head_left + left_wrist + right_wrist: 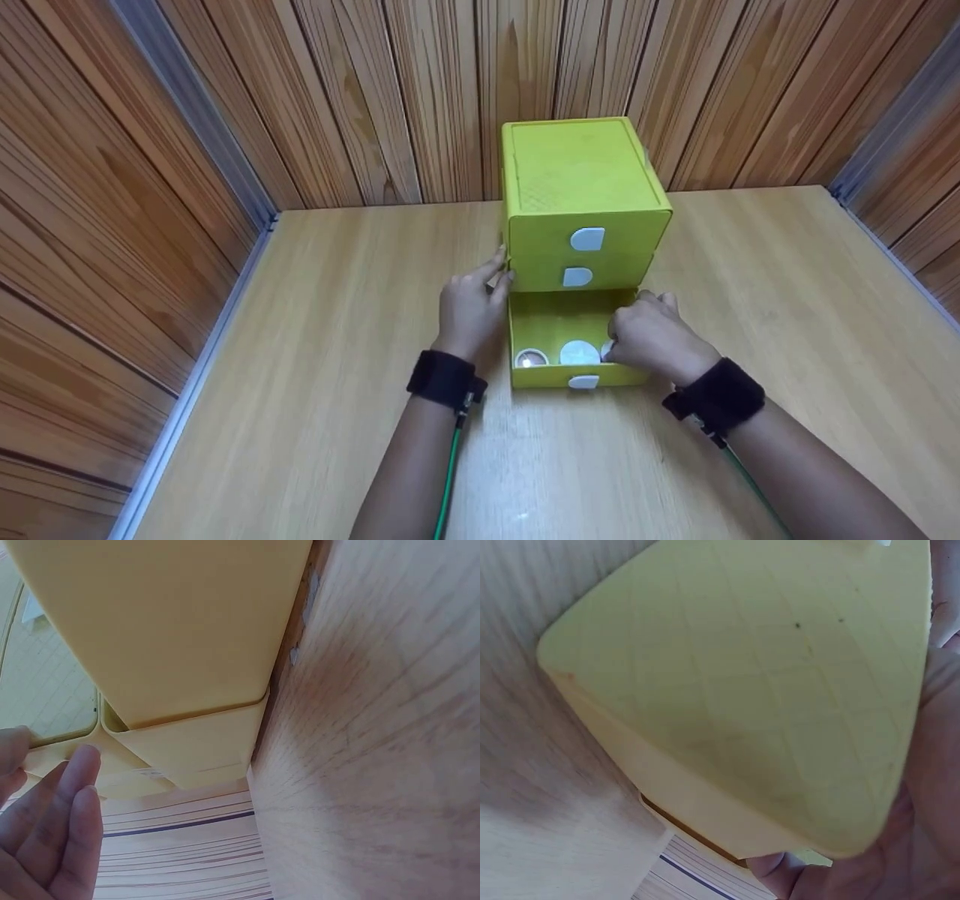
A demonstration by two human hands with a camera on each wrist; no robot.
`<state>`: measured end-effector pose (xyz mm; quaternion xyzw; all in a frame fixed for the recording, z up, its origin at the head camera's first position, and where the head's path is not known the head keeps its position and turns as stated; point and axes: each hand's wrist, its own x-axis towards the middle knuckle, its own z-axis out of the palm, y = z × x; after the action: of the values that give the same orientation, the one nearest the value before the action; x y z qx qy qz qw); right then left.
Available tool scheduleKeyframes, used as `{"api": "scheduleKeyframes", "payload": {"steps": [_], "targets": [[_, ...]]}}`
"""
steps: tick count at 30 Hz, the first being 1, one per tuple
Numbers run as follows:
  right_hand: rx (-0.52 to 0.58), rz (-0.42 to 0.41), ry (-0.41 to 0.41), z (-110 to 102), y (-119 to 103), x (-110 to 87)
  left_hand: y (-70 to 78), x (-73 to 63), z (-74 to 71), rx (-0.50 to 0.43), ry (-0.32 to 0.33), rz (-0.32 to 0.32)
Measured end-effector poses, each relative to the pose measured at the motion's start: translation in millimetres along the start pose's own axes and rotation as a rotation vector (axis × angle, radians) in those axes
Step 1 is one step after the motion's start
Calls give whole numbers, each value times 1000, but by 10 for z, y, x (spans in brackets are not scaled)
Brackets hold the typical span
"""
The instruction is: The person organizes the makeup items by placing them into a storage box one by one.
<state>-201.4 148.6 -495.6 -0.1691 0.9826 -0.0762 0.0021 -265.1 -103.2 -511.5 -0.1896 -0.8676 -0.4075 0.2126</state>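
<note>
A yellow-green drawer box stands on the table, its bottom drawer pulled out. Inside it, along the front wall, lie a silver-rimmed round piece, a white disc and another white round piece. My right hand bends over the drawer's right side, its fingertips at that last piece and seeming to pinch it; the grip itself is mostly hidden. With fingers extended, my left hand touches the box's left side near the upper drawers. The left wrist view shows the left fingers beside the box edge.
Two upper drawers with white pull tabs are closed. Wood-panelled walls stand behind and at both sides of the table. Each wrist wears a black band with a green cable.
</note>
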Motion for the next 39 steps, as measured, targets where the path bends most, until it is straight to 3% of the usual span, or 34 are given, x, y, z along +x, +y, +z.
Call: {"api": "scheduleKeyframes", "payload": {"steps": [15,21,26,30,34,39], "targets": [[-167,29,-193,-95,-46,50,33,-14,-4,-34,-29,-52],[-173,29,-215,-115,-57,42,19,-8,7,-17,-15,-24],[-195,-1,-183,-102,-60,31,3,0,4,20,13,19],[-151,13,-133,-71,-35,24,10,4,1,8,-2,-4],[-18,32,-40,-33,39,2,15,-4,-10,24,-12,-19],[234,32,145,23,223,-79,38,-2,-30,89,4,25]]}}
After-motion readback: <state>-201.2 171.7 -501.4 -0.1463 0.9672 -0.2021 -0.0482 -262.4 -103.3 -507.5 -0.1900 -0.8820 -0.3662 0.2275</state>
